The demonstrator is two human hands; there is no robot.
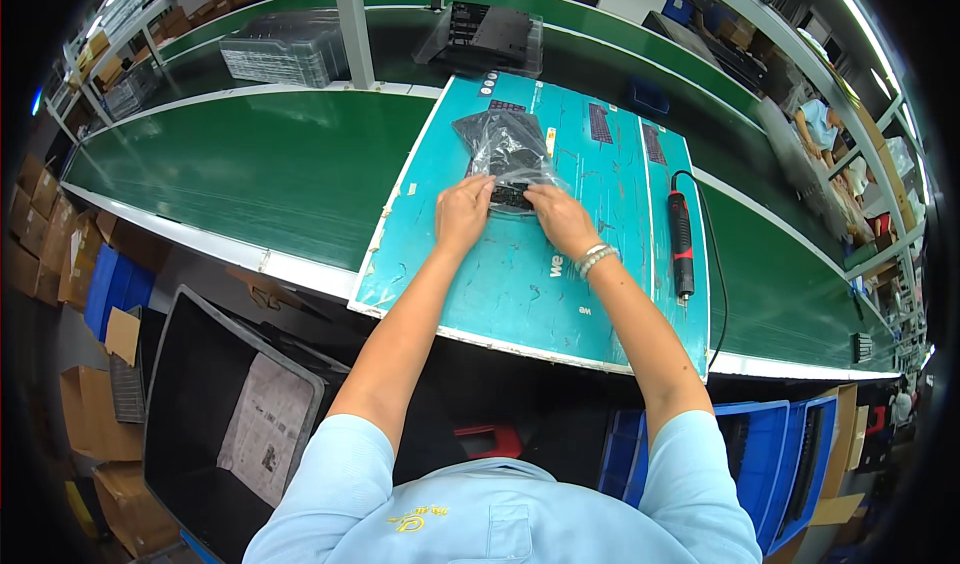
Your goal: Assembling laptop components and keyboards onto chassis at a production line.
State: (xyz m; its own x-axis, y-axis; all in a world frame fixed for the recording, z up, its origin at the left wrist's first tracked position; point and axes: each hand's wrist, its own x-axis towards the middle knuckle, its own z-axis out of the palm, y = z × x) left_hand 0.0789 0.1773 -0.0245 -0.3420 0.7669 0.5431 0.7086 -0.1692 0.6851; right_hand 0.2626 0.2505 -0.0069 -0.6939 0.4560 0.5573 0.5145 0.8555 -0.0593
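Observation:
A clear plastic bag (535,171) lies on the turquoise printed cardboard sheet (610,234) before me, with a flat black item (505,139) in or under it. At its near end shows a small dark textured part (511,196), whose kind I cannot make out. My left hand (463,212) pinches the bag's near left edge between thumb and fingers. On the other side, my right hand (563,219), with a beaded bracelet at the wrist, grips the near right edge. To the right lies a black-and-red electric screwdriver (680,239) with its cable, touched by neither hand.
The cardboard rests on a green conveyor belt (250,184). Behind stand clear plastic trays (285,54) and a stack of black parts (490,34), near a metal post (352,24). A black bin (200,394) is below left, blue bins (750,454) below right. Other people work farther off.

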